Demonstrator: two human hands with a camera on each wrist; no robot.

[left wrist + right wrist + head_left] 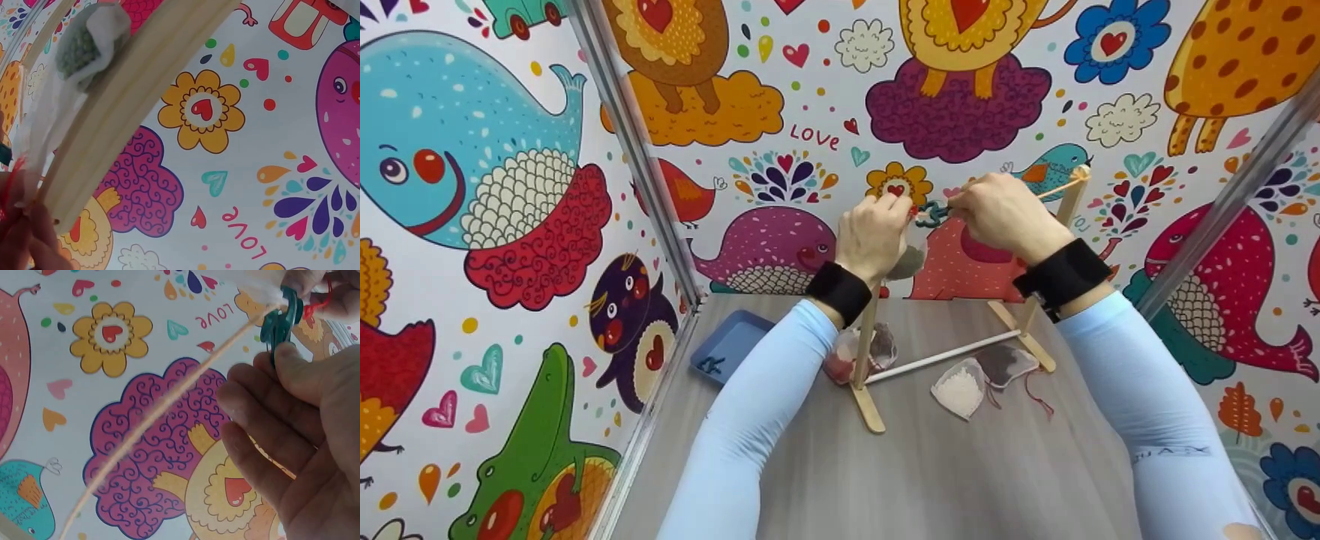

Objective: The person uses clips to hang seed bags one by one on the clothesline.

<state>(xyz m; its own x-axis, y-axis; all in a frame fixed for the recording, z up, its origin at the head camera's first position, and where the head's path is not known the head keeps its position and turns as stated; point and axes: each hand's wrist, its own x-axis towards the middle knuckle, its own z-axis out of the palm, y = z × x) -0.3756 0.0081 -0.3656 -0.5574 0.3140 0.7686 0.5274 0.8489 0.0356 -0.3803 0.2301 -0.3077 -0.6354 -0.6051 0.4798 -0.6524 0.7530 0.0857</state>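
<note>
My left hand [872, 234] is raised beside the top of the near-left wooden post [867, 341]. Its fingers pinch the gathered neck of a small sheer bag [84, 50] with green contents and a red drawstring [318, 305]. The bag hangs below that hand. From the right, my right hand [1009, 214] pinches a dark green clip [279, 323] between thumb and index finger, its other fingers loosely bent. The clip is at the cord [152, 416] strung between the posts, close against the bag's neck; whether it bites both cannot be made out.
The stand's right post [1072, 202] holds the cord's far end; a white rod [945, 356] joins the feet. Sheer bags with white [962, 390], dark [1009, 364] and reddish [844, 352] contents lie around it. A blue tray [746, 321] holds green clips [709, 365].
</note>
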